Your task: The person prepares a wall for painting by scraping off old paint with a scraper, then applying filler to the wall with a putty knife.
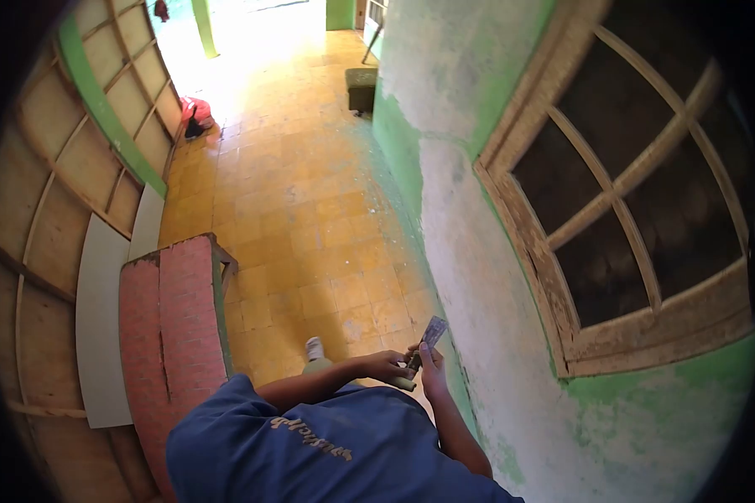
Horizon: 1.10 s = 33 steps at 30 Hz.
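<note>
Both hands are close together in front of my blue shirt, near the wall's foot. They hold what looks like a scraper (434,330), with a flat grey blade pointing up and away and a pale handle end showing below. My left hand (384,366) is closed around the handle side. My right hand (433,365) is closed at the lower part of the blade, thumb along it. The fingers partly hide the middle of the tool. The blade is apart from the wall, as far as I can tell.
At right stands a patchy green and whitish wall (457,243) with a worn wooden window frame (579,348). A pink brick-patterned bench or table (176,310) is at left, by a wood-framed partition (54,218). Farther off are a dark box-like seat (361,88) and a red bundle (196,116).
</note>
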Tool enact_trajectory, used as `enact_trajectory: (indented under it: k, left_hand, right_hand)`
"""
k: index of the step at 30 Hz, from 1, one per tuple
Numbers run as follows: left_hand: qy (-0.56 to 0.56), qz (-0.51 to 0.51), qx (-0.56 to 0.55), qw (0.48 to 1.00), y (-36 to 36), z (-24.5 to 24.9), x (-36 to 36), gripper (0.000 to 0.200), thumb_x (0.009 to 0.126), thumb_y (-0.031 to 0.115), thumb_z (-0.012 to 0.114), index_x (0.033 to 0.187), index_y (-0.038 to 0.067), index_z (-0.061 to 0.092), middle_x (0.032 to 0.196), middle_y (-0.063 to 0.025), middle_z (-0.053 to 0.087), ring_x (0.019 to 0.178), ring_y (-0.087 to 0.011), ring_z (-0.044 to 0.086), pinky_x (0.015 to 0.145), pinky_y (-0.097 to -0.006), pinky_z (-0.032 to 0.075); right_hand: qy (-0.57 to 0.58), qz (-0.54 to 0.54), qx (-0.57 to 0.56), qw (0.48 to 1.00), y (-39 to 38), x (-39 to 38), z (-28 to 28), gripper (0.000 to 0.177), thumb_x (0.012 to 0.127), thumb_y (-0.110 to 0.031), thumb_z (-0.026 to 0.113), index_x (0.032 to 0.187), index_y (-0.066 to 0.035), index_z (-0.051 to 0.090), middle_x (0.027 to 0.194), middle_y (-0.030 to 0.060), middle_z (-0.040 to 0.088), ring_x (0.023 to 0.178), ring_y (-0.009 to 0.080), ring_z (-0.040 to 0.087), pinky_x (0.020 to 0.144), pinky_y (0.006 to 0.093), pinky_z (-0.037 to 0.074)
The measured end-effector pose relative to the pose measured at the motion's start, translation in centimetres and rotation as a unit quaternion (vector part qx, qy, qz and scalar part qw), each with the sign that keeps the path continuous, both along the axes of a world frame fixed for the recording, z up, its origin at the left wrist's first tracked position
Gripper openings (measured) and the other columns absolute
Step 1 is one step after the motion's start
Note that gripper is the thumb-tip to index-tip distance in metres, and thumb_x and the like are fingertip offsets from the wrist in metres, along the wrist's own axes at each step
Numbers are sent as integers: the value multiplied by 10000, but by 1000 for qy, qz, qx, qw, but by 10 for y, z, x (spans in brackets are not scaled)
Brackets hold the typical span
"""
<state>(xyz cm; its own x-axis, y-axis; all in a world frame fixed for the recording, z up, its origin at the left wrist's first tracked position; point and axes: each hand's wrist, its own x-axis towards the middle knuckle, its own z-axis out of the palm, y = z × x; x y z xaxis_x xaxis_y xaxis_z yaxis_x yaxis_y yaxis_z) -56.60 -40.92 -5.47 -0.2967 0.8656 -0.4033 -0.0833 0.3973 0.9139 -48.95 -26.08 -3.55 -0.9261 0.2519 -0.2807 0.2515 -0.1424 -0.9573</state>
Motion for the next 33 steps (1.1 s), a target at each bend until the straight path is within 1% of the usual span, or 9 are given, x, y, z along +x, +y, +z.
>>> enact_trajectory:
  k: [7, 9, 10, 11, 17, 23, 27, 30, 33]
  left_hand:
    - [-23, 144, 14, 989, -145, 11, -89, 394, 845, 409, 615, 1047, 71, 614, 858, -45, 630, 796, -119, 578, 710, -271, 455]
    - [-52, 258, 51, 963, -195, 15, -114, 398, 845, 405, 615, 1062, 71, 610, 867, -28, 622, 805, -115, 564, 724, -261, 446]
    - [-16, 273, 36, 961, -219, -17, -129, 464, 868, 399, 591, 1182, 58, 559, 912, -27, 627, 772, -104, 559, 678, -253, 443]
    - [-85, 308, -29, 947, -245, -13, -142, 442, 876, 398, 578, 1160, 59, 572, 927, -22, 624, 723, -83, 551, 625, -234, 437]
    - [-115, 455, -32, 882, -352, -2, -204, 362, 909, 411, 507, 1040, 81, 582, 793, -11, 588, 604, -81, 546, 491, -229, 435]
    - [-120, 437, -29, 891, -377, -20, -290, 356, 920, 410, 491, 988, 66, 549, 757, -15, 551, 599, -100, 553, 496, -245, 455]
    - [-152, 433, 38, 888, -362, -14, -354, 328, 923, 356, 513, 1027, 46, 532, 817, -28, 558, 669, -116, 566, 597, -267, 483]
    - [-232, 439, 129, 858, -354, -9, -405, 277, 932, 269, 513, 1091, 42, 507, 925, -40, 557, 815, -131, 577, 729, -301, 496]
    - [-290, 477, 198, 806, -348, 11, -461, 283, 930, 265, 514, 1109, 46, 498, 969, -50, 557, 857, -149, 583, 750, -334, 502]
  right_hand:
    - [2, 171, -25, 985, -119, -140, -4, 419, 953, -397, 428, 933, -18, 605, 782, 65, 622, 723, 129, 596, 714, 284, 469]
    - [-9, 229, -60, 972, -165, -184, -5, 419, 955, -397, 421, 948, -23, 610, 801, 60, 626, 747, 130, 600, 727, 291, 471]
    - [-9, 240, -61, 969, -184, -207, -5, 419, 955, -397, 421, 948, -23, 610, 801, 60, 626, 747, 130, 600, 727, 291, 471]
    - [-1, 246, -61, 967, -203, -226, -5, 417, 956, -397, 421, 955, -26, 611, 802, 60, 626, 755, 131, 602, 731, 295, 471]
    - [39, 208, -49, 976, -253, -298, -8, 393, 947, -374, 458, 950, -16, 619, 770, 41, 618, 745, 114, 596, 722, 264, 461]
    - [-3, 160, 25, 987, -231, -355, -48, 387, 941, -372, 475, 910, -14, 616, 692, 30, 588, 651, 95, 555, 649, 247, 438]
    - [-56, 136, -27, 989, -227, -408, -72, 291, 912, -306, 545, 881, -23, 607, 658, 26, 567, 595, 102, 553, 585, 245, 443]
    - [-98, 221, 14, 970, -240, -474, -59, 187, 800, -187, 677, 855, -36, 583, 635, 20, 549, 541, 109, 543, 520, 252, 446]
    - [-78, 338, 20, 938, -268, -564, -22, 256, 802, -228, 681, 930, -23, 598, 648, 5, 547, 538, 97, 534, 512, 245, 452]
